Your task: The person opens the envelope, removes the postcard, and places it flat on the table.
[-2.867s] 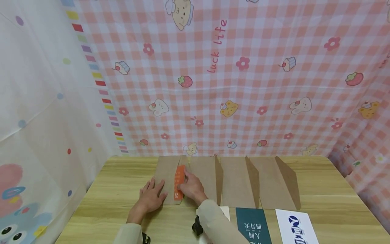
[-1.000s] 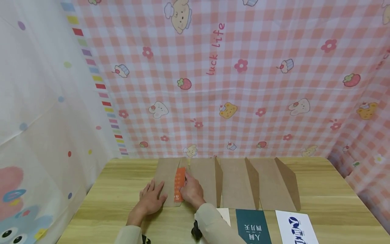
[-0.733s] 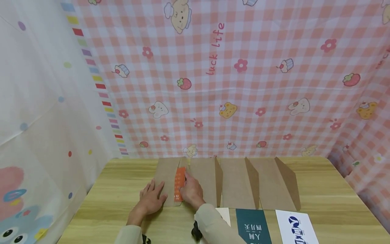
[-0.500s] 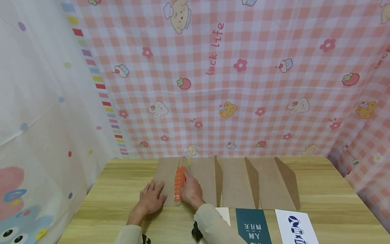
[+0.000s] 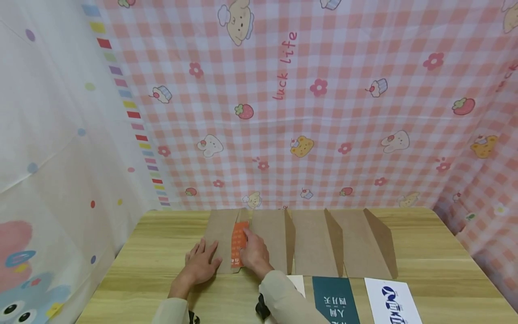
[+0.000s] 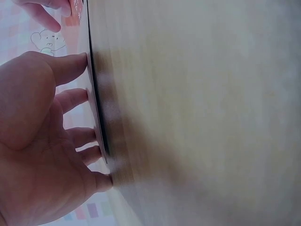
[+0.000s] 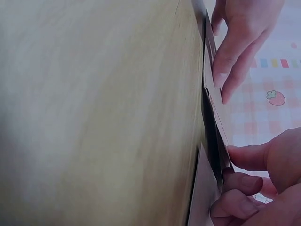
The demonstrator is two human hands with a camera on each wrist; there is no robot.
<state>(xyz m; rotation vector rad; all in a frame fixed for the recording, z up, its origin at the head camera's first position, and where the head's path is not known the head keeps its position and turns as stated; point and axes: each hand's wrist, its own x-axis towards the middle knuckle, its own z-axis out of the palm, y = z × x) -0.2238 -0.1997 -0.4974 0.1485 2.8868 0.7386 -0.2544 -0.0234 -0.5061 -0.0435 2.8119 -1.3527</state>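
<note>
My left hand [image 5: 201,263] lies with spread fingers on the leftmost brown paper envelope [image 5: 221,225]. In the left wrist view its fingertips touch the envelope's thin edge [image 6: 96,110], close to the tabletop. My right hand [image 5: 256,254] pinches the right side of an orange card [image 5: 237,243] with white print, thumb on top and fingers beneath. The card's left side seems to sit inside the envelope, so that part is hidden. The envelope's open flap [image 5: 243,215] shows beyond the card. Seen from the right wrist, the thumb [image 7: 249,157] presses from above over curled fingers.
Several more brown envelopes with raised flaps stand in a row to the right, one being the far-right envelope [image 5: 356,243]. Nearer me lie a dark green card [image 5: 336,297], a white card [image 5: 392,301] and a cream card [image 5: 298,283] partly under my right sleeve.
The orange card's far end has shifted slightly right, and the right hand's fingers have moved a little with it. My left hand stays on the envelope. The head view has tilted slightly.
</note>
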